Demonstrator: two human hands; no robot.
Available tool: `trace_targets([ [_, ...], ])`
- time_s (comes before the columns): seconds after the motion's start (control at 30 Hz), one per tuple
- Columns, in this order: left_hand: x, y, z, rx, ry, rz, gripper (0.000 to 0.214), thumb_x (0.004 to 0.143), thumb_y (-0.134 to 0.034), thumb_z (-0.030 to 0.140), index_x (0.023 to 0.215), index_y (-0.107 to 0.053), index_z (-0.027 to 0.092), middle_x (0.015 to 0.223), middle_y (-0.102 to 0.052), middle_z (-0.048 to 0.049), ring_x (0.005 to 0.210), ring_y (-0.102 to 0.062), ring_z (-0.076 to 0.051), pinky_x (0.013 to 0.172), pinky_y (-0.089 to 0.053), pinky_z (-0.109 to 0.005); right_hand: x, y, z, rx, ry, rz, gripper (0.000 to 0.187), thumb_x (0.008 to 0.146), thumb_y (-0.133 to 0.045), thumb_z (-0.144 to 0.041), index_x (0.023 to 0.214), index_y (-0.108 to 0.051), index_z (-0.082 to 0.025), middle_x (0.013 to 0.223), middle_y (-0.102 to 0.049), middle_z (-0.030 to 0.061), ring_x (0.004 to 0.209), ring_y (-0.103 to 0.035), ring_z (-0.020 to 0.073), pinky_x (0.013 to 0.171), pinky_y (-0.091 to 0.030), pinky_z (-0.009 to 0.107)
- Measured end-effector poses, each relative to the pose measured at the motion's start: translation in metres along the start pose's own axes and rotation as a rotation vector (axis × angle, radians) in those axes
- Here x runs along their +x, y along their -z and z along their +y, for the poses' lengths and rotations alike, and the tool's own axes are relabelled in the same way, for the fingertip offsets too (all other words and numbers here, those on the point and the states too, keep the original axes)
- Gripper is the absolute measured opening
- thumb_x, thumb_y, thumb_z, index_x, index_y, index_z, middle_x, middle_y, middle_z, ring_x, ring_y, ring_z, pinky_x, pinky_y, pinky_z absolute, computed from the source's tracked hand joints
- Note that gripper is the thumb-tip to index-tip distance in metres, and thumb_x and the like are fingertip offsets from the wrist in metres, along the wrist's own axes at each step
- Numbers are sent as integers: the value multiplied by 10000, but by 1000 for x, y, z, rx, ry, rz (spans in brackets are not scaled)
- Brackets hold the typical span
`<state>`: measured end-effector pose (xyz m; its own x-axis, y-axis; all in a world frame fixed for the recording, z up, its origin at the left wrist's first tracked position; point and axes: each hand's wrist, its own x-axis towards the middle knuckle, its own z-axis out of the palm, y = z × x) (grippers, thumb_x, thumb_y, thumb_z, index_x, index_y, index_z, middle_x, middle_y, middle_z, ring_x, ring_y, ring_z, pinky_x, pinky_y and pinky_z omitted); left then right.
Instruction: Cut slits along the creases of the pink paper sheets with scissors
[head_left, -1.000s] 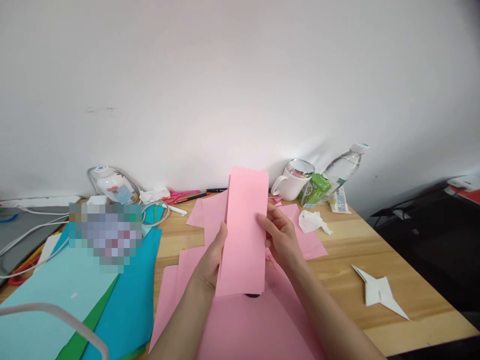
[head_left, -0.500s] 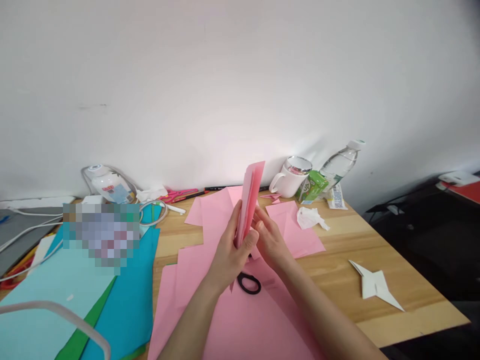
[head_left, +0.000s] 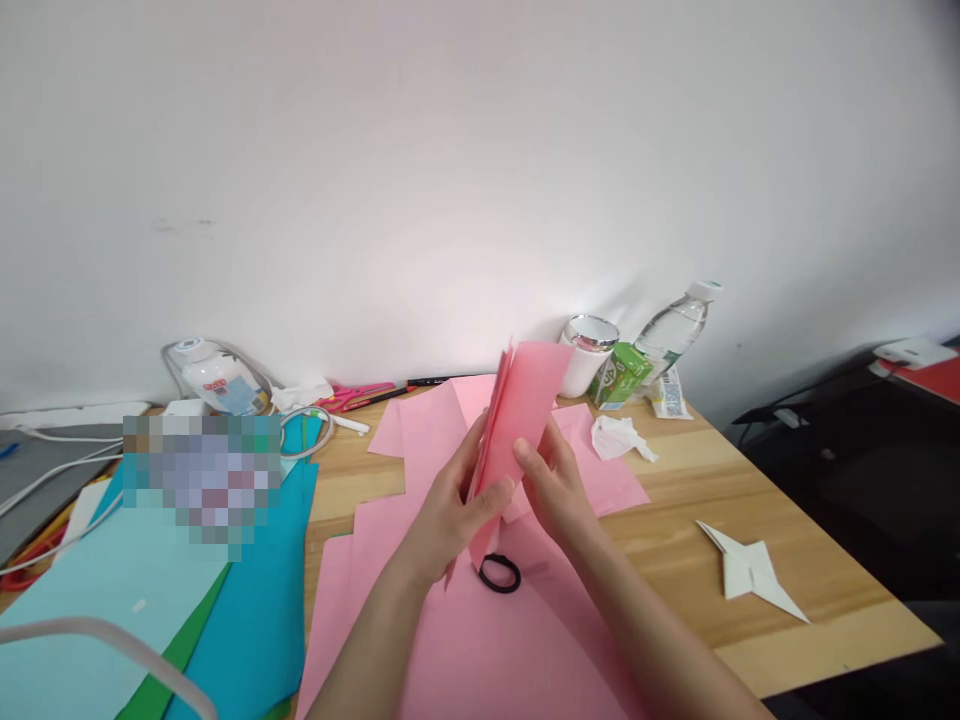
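Observation:
Both of my hands hold a folded pink paper strip (head_left: 525,400) upright above the wooden desk (head_left: 750,500). My left hand (head_left: 450,510) pinches its left edge, thumb in front. My right hand (head_left: 555,490) grips the right side, thumb across the front face. The strip's layers fan apart slightly at the top. Under my hands lie several flat pink sheets (head_left: 465,640), and a black hair tie (head_left: 499,574) rests on them just below the strip.
Blue and green sheets (head_left: 247,590) lie at the left with white cables (head_left: 45,470). By the wall stand a white mug (head_left: 589,356), a green carton (head_left: 621,373), a water bottle (head_left: 675,325), pink scissors (head_left: 352,394). A crumpled tissue (head_left: 619,437) and white folded paper star (head_left: 750,572) lie right.
The strip first faced me flat, then my hands turned it edge-on and lowered it. It is now partly turned back, its face showing to the right. The hair tie came into view.

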<state>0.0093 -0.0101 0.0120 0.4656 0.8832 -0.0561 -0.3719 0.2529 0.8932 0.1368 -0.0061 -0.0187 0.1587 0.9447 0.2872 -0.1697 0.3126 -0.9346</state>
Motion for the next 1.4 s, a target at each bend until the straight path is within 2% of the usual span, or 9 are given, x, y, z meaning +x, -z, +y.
trace_targets([
  [0.13,-1,3,0,-93,67,68,412,682,-721,223,1088,-653,206,1037,-697,-112,1055,-602,-313,858,-497,-386,4,4,-10,65,35,100,645,776,-624,-352,1357,-346,-322,1319,-498,62,1174,-494,279,905,-463,432],
  [0.27,-1,3,-4,-122,141,129,461,686,-720,199,1137,-625,183,930,-723,-110,942,-652,-310,801,-517,-396,7,9,-17,131,32,107,610,757,-620,-296,1328,-404,-317,1239,-565,61,1136,-525,286,903,-461,443],
  [0.37,1,5,-6,-188,176,156,421,750,-671,280,1150,-611,163,947,-719,-124,939,-656,-298,830,-505,-400,7,9,-12,127,-11,57,581,750,-629,-330,1298,-437,-305,1242,-569,69,1120,-536,301,848,-492,433],
  [0.53,5,15,-10,-316,208,40,514,823,-506,515,1188,-578,160,1077,-679,-140,991,-634,-284,895,-473,-413,4,7,5,-52,-45,-37,491,742,-631,-408,1189,-521,-237,1174,-594,87,959,-596,265,696,-527,355],
  [0.7,7,19,-15,-372,216,101,606,814,-438,601,1221,-559,169,1114,-667,-123,1043,-607,-281,913,-464,-399,1,5,8,-191,-156,37,466,765,-542,-431,1177,-524,-212,990,-653,87,748,-613,231,445,-444,270],
  [0.93,5,7,-16,-333,43,212,575,831,-444,569,1231,-562,173,1139,-659,-105,1124,-555,-278,943,-437,-374,-4,-9,15,-242,-11,56,507,739,-576,-453,1160,-502,-178,1139,-586,125,1063,-540,275,838,-467,381],
  [1.07,4,4,-16,-198,-72,241,497,860,-435,519,1163,-617,170,1168,-644,-90,1159,-525,-265,963,-414,-349,-7,-15,13,-238,-138,117,299,788,-583,-408,1000,-546,-200,975,-624,54,891,-580,214,734,-483,313],
  [1.2,4,6,-16,-241,-152,99,367,892,-457,398,1148,-623,196,1206,-622,-68,1163,-521,-242,942,-430,-335,-2,-8,11,-198,-160,183,233,833,-533,-428,853,-563,-198,776,-602,1,688,-537,154,587,-438,251],
  [1.4,7,12,-15,-163,-189,-15,373,785,-649,275,1152,-611,227,1199,-619,-63,1114,-552,-214,882,-463,-288,3,-2,15,-2,-204,175,257,805,-573,-443,846,-616,-193,803,-628,2,737,-549,162,689,-448,277],
])
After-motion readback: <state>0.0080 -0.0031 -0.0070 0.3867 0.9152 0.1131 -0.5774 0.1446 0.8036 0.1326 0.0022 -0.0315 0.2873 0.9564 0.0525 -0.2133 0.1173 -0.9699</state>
